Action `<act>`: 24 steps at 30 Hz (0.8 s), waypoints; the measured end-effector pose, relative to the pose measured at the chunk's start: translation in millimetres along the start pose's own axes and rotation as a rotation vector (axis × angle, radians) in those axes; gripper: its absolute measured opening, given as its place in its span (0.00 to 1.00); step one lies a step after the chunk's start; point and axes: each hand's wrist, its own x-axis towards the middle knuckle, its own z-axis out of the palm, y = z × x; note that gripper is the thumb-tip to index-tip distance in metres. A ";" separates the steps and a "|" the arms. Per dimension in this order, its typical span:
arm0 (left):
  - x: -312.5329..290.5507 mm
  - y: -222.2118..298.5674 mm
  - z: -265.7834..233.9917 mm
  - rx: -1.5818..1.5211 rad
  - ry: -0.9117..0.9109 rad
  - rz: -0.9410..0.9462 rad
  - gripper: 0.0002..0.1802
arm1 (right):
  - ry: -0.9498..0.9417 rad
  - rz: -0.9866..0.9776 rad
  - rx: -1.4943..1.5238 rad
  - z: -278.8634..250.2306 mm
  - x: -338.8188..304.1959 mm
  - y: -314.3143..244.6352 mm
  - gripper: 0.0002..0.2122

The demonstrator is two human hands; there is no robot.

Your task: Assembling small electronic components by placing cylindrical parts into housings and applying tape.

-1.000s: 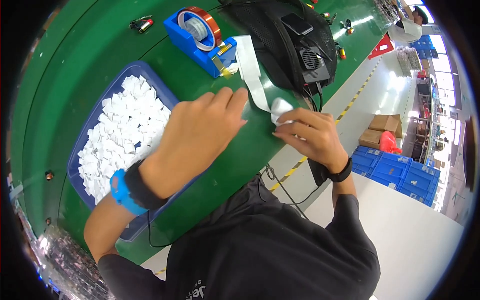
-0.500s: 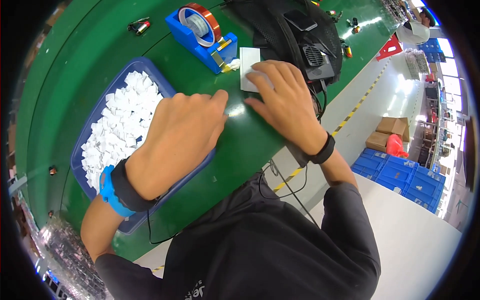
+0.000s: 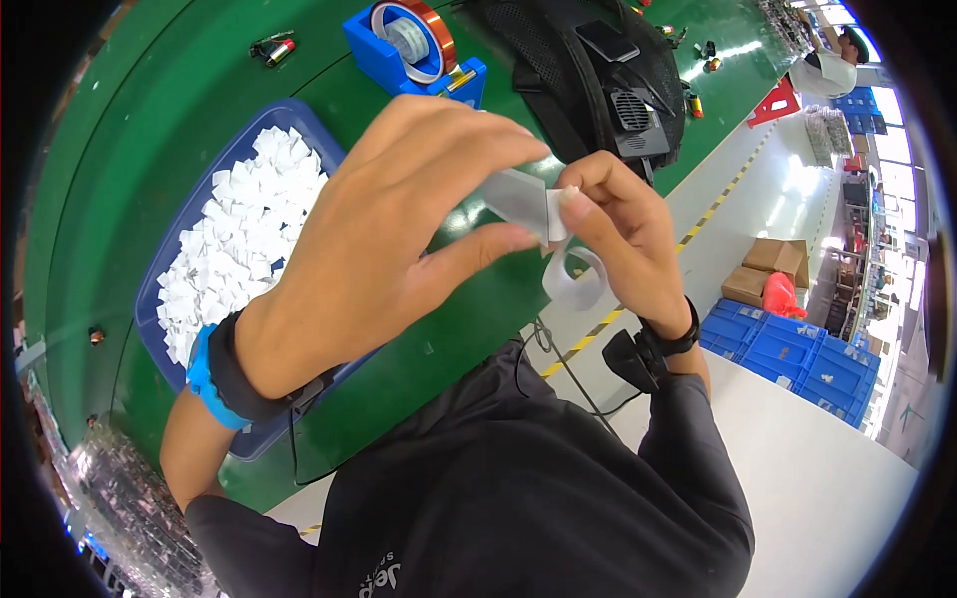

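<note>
A translucent white strip, its tail curling into a loop, is pinched between the thumb and fingers of my right hand. My left hand is held over the table with its thumb and fingers apart. Its thumb tip is close to the strip's lower edge, and I cannot tell whether it touches. Under my left forearm stands a blue tray full of small folded white pieces. Behind my left hand is a blue tape dispenser with an amber tape roll, partly covered by that hand.
On the green table lies a black mesh bag, with a phone and a small fan-like device on it. Small red-tipped parts are scattered about. Blue crates stand right, below cardboard boxes. A person is far right.
My right hand has lifted the white strip from beside the bag, bringing it nearer, and it now curls. My left hand has risen toward it and opened.
</note>
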 end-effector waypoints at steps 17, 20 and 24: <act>-25.9 21.9 4.5 -0.081 0.144 -0.137 0.12 | 0.083 -0.412 -0.483 36.0 -10.0 -6.7 0.05; -27.2 21.3 2.1 -0.159 0.133 -0.146 0.11 | 0.026 -0.504 -0.527 33.9 -9.2 -3.6 0.06; -28.8 19.5 -1.0 -0.255 0.096 -0.196 0.10 | -0.002 -0.491 -0.521 33.5 -10.1 -3.6 0.06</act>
